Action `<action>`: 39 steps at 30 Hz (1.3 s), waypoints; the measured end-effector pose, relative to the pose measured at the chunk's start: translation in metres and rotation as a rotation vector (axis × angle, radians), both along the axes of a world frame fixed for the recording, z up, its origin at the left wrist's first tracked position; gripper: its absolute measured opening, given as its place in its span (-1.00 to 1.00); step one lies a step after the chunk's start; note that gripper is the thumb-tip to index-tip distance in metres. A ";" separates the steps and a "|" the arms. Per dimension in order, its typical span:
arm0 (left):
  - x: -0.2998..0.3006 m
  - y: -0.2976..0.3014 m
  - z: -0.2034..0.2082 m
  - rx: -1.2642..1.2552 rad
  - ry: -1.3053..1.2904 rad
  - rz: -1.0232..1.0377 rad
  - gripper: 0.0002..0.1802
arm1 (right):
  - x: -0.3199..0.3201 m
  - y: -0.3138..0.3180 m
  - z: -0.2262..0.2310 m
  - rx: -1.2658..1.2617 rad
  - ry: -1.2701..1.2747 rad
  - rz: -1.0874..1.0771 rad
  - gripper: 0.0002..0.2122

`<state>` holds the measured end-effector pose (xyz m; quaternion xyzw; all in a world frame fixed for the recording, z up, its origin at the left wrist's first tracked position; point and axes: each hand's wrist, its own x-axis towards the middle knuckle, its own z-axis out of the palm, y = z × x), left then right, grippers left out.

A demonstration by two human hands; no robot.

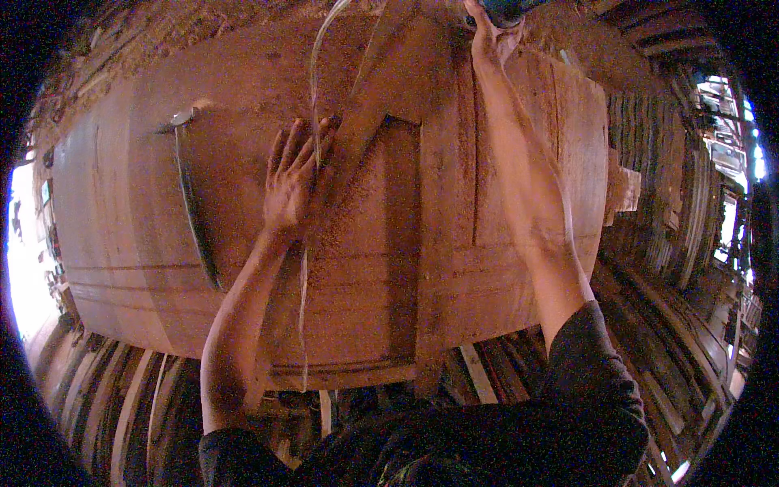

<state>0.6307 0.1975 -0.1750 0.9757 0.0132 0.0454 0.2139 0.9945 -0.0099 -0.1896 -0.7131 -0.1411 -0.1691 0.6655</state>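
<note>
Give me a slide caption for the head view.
Left hand spread over a large wooden panel, by a pale cord; right hand at a dark object along the view's top edge.

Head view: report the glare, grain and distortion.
In the head view, glare whites out the left opening; coloured grain speckles the dim picture, though the left hand is legible; in that view, fisheye distortion bows the wooden surface's edges, and black fills the corners.
</note>
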 end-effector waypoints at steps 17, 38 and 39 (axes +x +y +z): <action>-0.009 0.033 -0.044 -0.133 -0.162 0.071 -0.51 | -0.102 -0.104 0.023 -0.160 -0.105 0.049 -0.44; -0.139 -0.099 0.099 -0.694 0.199 0.190 -0.60 | -0.338 -0.318 0.032 -0.917 -0.120 0.117 -0.18; -0.123 -0.121 0.097 -0.745 0.168 0.018 -0.59 | -0.333 -0.324 0.039 -0.946 -0.128 0.119 -0.17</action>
